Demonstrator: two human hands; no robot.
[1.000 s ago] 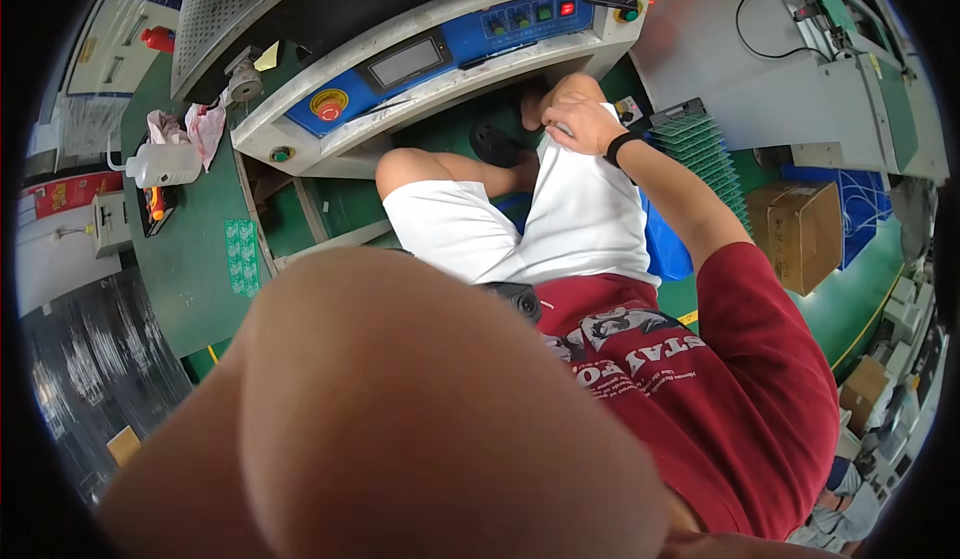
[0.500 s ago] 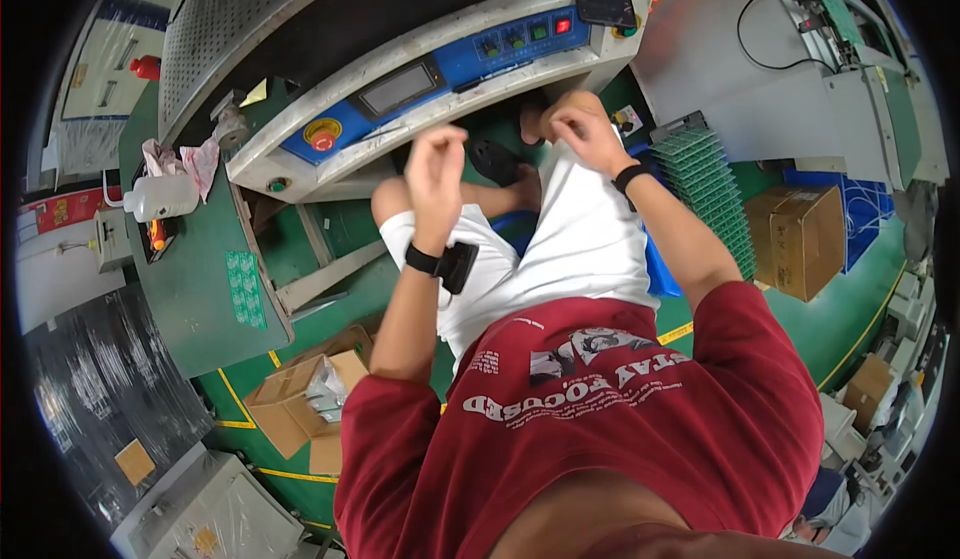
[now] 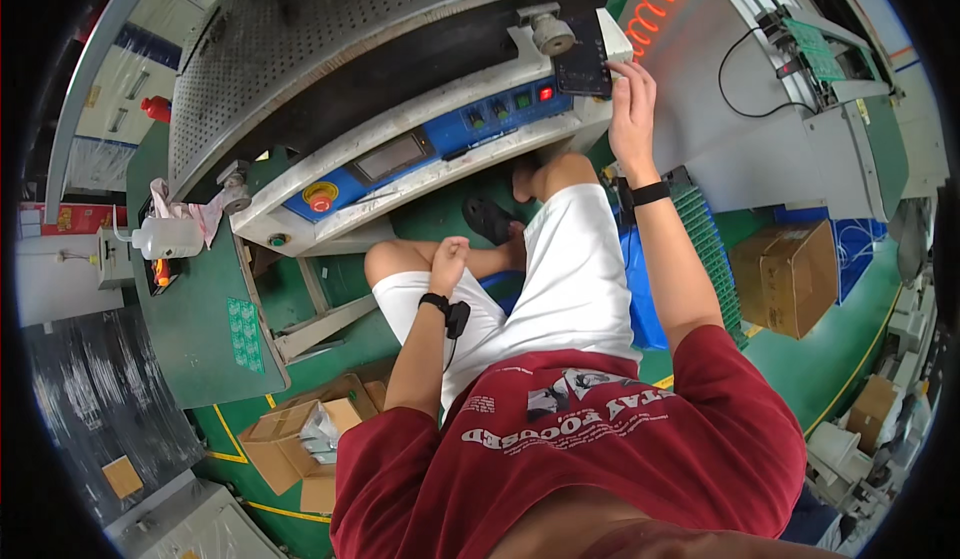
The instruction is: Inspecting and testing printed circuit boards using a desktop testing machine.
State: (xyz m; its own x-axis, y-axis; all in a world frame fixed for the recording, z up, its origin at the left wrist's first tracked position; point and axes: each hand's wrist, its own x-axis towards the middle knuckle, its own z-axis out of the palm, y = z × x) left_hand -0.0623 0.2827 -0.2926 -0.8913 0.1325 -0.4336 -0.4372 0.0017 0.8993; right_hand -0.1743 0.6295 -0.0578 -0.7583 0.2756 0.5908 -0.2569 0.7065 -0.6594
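My right hand (image 3: 633, 114) is raised at the right end of a white machine with a blue control panel (image 3: 455, 129). Its fingers are stretched out, and their tips reach the edge of a dark phone-like slab (image 3: 583, 64); whether they press anything there is hidden. My left hand (image 3: 449, 264) rests over my left thigh, fingers curled in, with nothing visible in it. The panel carries a grey screen (image 3: 390, 157), a red emergency stop button (image 3: 320, 197) and a lit red switch (image 3: 545, 93). A green button (image 3: 278, 240) sits at the machine's left corner.
A perforated metal plate (image 3: 330, 19) tops the machine. On the green table at left lie a circuit board panel (image 3: 244, 335) and a white bottle (image 3: 168, 238). Cardboard boxes (image 3: 785, 277) flank me, near a green rack (image 3: 705, 244). A grey machine (image 3: 800, 149) stands at right.
My right hand has moved up from above my right knee to the machine's right end. My left hand has dropped toward my thigh and curled. The view has tilted up.
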